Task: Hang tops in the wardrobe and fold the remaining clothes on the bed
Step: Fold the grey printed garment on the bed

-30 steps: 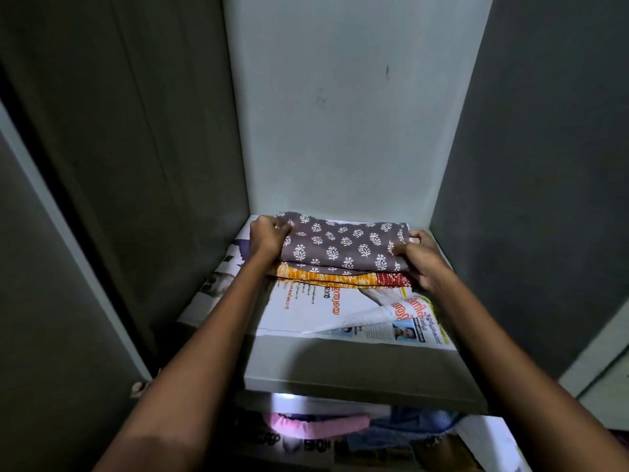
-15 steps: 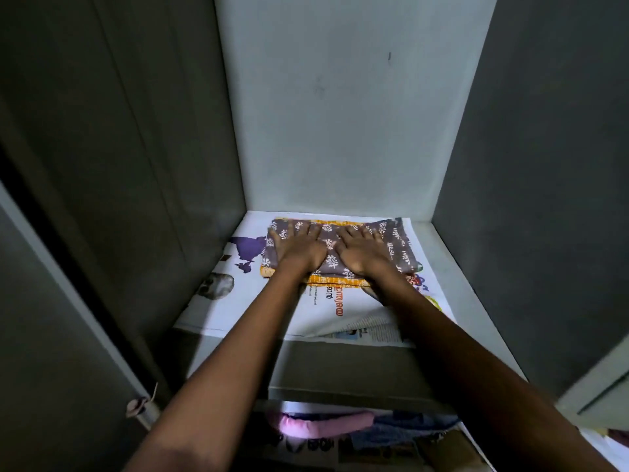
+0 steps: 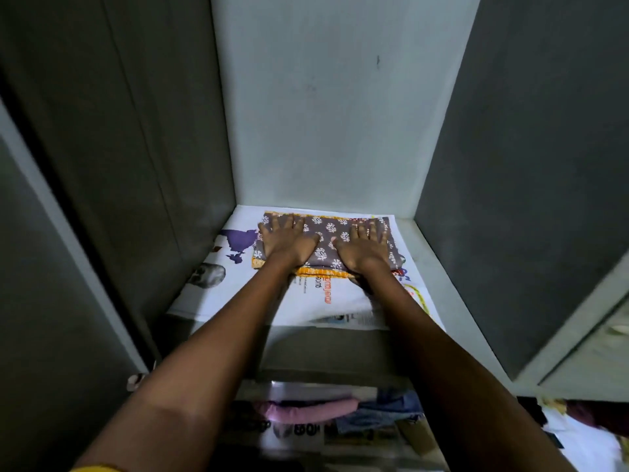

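At frame centre, the left hand (image 3: 287, 241) and right hand (image 3: 366, 248) press flat on a folded grey printed cloth (image 3: 328, 238) atop an orange one (image 3: 320, 272), on newspaper (image 3: 326, 301) lining a wardrobe shelf (image 3: 429, 253). Pink clothing (image 3: 311, 410) lies below.

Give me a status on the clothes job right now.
Done: folded clothes lie stacked on the newspaper-lined shelf. In hand: left hand and right hand press flat on the stack. Left: cannot tell; neither the bed nor any hanging tops are in view.
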`<state>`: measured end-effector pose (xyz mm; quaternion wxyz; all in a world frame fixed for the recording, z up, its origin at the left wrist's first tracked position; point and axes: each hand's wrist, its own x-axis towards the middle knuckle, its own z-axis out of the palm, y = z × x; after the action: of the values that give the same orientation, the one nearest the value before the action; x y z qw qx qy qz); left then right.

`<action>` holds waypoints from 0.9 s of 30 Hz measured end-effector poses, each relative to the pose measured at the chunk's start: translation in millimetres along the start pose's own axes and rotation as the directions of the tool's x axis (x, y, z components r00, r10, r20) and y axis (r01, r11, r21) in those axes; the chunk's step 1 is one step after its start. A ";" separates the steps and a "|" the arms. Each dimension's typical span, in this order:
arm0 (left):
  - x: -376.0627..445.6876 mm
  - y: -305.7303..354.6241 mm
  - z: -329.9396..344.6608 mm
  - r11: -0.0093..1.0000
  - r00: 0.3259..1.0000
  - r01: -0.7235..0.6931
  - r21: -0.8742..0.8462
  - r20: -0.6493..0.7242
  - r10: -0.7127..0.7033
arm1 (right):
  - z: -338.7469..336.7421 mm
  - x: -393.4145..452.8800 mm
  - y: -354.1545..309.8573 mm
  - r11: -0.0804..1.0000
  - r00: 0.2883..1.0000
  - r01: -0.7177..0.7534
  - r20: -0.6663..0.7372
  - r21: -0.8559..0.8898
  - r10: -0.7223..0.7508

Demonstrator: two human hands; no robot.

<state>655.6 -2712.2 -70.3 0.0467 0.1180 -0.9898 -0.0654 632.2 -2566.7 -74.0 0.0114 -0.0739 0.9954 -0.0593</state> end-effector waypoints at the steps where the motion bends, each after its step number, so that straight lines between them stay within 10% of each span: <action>1: -8.1 0.5 -0.7 1.000 1.000 -0.020 0.017 -0.009 0.020 | -0.8 -9.6 2.0 1.000 1.000 0.015 0.018 0.022 -0.016; 10: -121.1 22.6 -18.1 0.966 0.977 -0.193 -0.172 -0.120 0.174 | -16.0 -113.3 27.0 0.903 0.988 0.070 0.097 0.424 -0.122; 17: -252.9 64.6 -24.1 0.907 0.945 -0.328 -0.266 -0.097 0.313 | -3.1 -255.7 91.2 0.898 0.982 0.139 -0.173 0.418 -0.071; 27: -429.3 154.4 69.1 0.777 0.683 -0.600 -0.188 0.384 0.621 | 76.8 -459.5 222.4 0.976 0.970 -0.142 0.222 0.168 0.103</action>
<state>1028.5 -2452.3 -149.9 -0.1484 -0.2365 -0.9557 -0.0931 1056.6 -2288.9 -170.5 0.1277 -0.0168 0.9816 -0.1412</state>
